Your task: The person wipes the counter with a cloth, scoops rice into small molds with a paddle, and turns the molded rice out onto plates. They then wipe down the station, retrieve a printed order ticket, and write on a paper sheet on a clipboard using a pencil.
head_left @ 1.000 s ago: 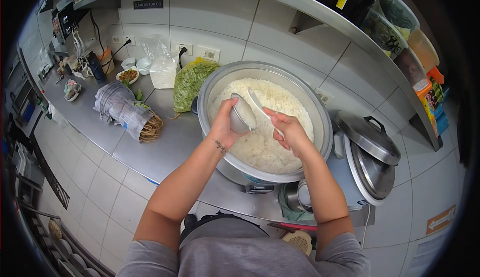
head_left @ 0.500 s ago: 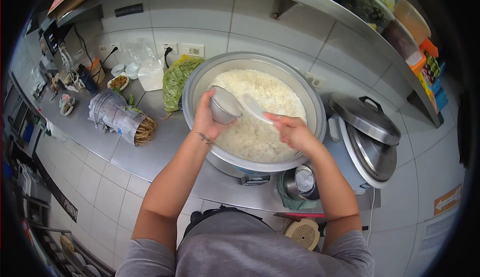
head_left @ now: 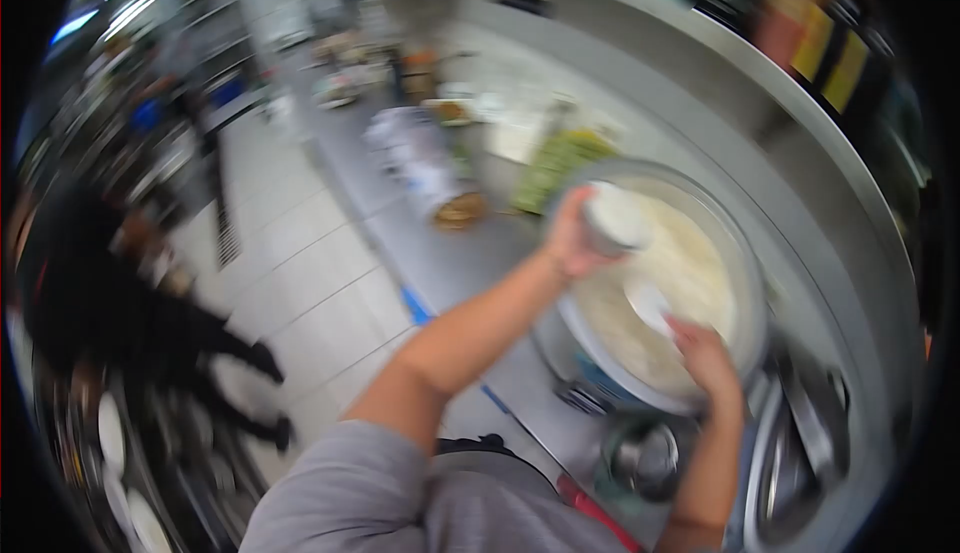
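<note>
My left hand (head_left: 572, 238) is wrapped around a small metal cup (head_left: 612, 225), held tilted above the near-left part of a big round pot. Its mouth looks white, though blur hides how much rice is inside. The fingers of my right hand (head_left: 706, 355) are closed on the handle of a white rice paddle (head_left: 649, 303). That paddle's blade is over the cooked rice (head_left: 695, 258), below and right of the cup; I cannot tell if it touches the rice. A wide silver rim (head_left: 752, 303) surrounds the rice in the pot.
Left of the pot lie a bag of green vegetables (head_left: 562, 171) and a newspaper-wrapped bundle (head_left: 415, 158). A metal container (head_left: 648, 458) and a lidded cooker (head_left: 790, 453) stand nearby. A shelf (head_left: 760, 78) hangs overhead. A person in black (head_left: 110, 303) stands across the aisle.
The view has swung left, blurring the scene and bringing a person in black into sight. The cup and paddle stay in my hands, with the paddle now lower relative to the cup.
</note>
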Motion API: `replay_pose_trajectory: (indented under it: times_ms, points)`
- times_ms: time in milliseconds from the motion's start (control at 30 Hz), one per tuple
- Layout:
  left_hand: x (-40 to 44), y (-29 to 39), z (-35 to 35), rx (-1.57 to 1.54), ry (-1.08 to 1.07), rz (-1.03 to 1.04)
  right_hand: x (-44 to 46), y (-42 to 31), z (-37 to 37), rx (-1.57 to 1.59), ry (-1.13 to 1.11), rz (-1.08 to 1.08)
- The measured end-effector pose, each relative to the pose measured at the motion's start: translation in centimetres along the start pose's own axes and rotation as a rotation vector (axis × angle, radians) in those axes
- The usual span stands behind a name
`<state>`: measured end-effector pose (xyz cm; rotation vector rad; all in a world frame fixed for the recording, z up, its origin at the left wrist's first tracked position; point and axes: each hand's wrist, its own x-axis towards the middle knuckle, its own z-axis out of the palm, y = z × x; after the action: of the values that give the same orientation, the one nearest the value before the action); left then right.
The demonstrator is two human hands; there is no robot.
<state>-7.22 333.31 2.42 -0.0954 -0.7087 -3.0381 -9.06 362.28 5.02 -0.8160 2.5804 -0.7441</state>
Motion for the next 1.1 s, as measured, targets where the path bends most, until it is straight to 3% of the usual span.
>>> replay_pose_trajectory:
  times_ms: [67, 100, 167, 233, 300, 367, 500, 733, 833, 967, 1033, 1100]
  points:
    - [-1.2, 1.0, 0.3, -0.129, -0.061, 0.113, -0.9, 1.6, -1.3, -0.014, 0.125, -0.012]
    - [-2.9, 1.8, 1.1, -0.14, -0.037, 0.144, -1.6, -0.1, -1.6, 0.015, 0.321, -0.207]
    - [-6.9, 3.2, 1.5, -0.141, -0.034, 0.197, -2.6, -2.3, -2.2, -0.215, 0.178, -0.052]
    - [-11.8, 4.1, 1.0, -0.152, -0.105, 0.144, -1.8, 0.6, -2.2, -0.195, -0.016, 0.042]
    - [-18.4, 5.1, 0.3, -0.124, -0.065, 0.21, 1.7, 6.5, -1.3, -0.256, 0.529, -0.48]
    - [-25.6, 5.9, -0.5, -0.12, -0.044, 0.243, 1.2, 2.1, -1.0, 0.67, 0.523, -0.354]
    - [-41.4, 7.8, -5.0, -0.06, 0.064, 0.426, -5.8, -13.3, 3.9, 0.52, 0.177, -0.204]
    - [-77.4, 8.8, -13.2, -0.147, 0.556, 0.982, -10.2, -30.7, 25.5, 0.643, -0.366, -0.388]
    - [-94.9, 6.9, -13.3, -0.226, 0.804, 1.252, -12.2, -37.1, 36.7, 0.799, -0.622, -0.397]
    - [-115.6, 5.0, -10.9, -0.115, 0.988, 1.651, -19.8, -47.4, 45.8, 0.636, -0.89, -0.261]
    - [-125.2, 4.6, -10.1, -0.074, 1.0, 1.744, -21.9, -50.8, 49.4, 0.533, -1.018, -0.285]
    - [-133.5, 5.4, -9.6, -0.061, 1.188, 1.81, -23.1, -53.2, 52.5, 0.433, -1.072, -0.242]
